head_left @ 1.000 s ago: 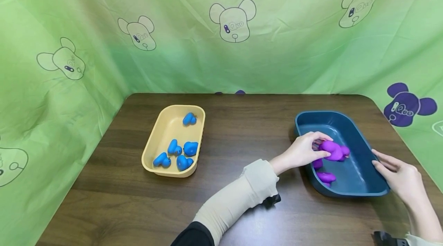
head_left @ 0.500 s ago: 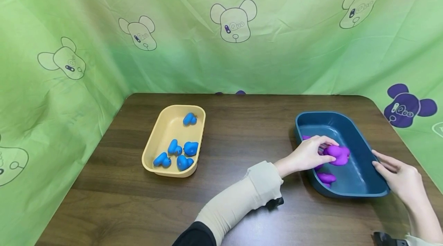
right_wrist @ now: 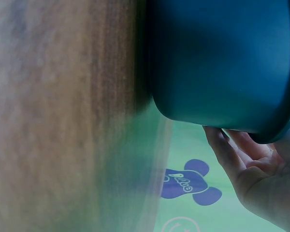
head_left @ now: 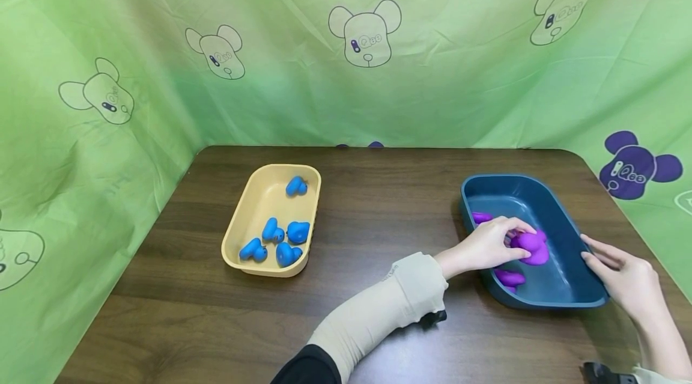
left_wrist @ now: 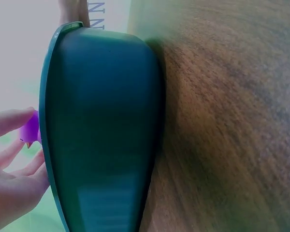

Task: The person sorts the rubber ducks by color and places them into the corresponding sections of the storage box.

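In the head view my left hand [head_left: 489, 244] reaches over the left rim of a dark blue bin [head_left: 564, 273] and pinches a purple toy bird [head_left: 535, 249] between thumb and fingers. A black eye and small orange beak show on this bird [left_wrist: 30, 129] in the left wrist view. Another purple toy [head_left: 509, 277] lies near the bin's front left corner, and a purple piece [head_left: 481, 217] shows by the left wall. My right hand [head_left: 627, 276] holds the bin's right rim, its fingers against the outer wall [right_wrist: 222, 96] in the right wrist view.
A pale yellow tray [head_left: 241, 216] with several blue toys [head_left: 298, 232] stands on the left half of the dark wooden table [head_left: 378, 204]. Behind the table and along its sides hangs a green cloth [head_left: 281, 107] printed with mouse heads.
My left hand has moved a little right and toward me inside the bin, carrying the purple toy bird, which has turned. The purple piece by the left wall has come into view. My right hand stays put.
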Available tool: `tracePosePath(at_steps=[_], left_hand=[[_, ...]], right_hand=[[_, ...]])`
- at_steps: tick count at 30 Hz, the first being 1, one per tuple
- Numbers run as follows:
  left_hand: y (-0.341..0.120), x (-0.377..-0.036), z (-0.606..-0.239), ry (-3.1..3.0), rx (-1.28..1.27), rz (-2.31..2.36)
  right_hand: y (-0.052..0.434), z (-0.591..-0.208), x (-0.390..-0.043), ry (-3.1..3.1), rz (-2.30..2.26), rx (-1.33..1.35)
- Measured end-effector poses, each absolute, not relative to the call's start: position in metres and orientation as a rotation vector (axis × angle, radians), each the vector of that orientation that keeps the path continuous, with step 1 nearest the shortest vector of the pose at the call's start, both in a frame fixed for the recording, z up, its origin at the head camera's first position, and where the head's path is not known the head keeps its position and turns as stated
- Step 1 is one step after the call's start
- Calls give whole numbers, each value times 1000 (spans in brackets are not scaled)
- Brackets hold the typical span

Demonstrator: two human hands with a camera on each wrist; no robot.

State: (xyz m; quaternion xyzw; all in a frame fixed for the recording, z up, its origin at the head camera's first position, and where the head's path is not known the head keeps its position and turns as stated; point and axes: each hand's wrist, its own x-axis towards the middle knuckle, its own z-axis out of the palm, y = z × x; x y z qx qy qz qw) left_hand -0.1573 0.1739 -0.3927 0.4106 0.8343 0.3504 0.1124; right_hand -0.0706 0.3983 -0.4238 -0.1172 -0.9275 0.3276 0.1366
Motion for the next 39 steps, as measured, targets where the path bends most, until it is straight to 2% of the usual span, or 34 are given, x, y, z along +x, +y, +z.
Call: tracePosePath(at_steps=[20,32,39], left_hand=[[161,-158,-394,2421,1292,1052],[136,-158,-393,2466,1347,1050],[114,-158,-391,2489,1387,1052]], right_hand=[[397,-426,-68,-2689,919,-365],[393,-418,-69,-2719,853,-284],[394,-411,-73,-2749,673,-127]])
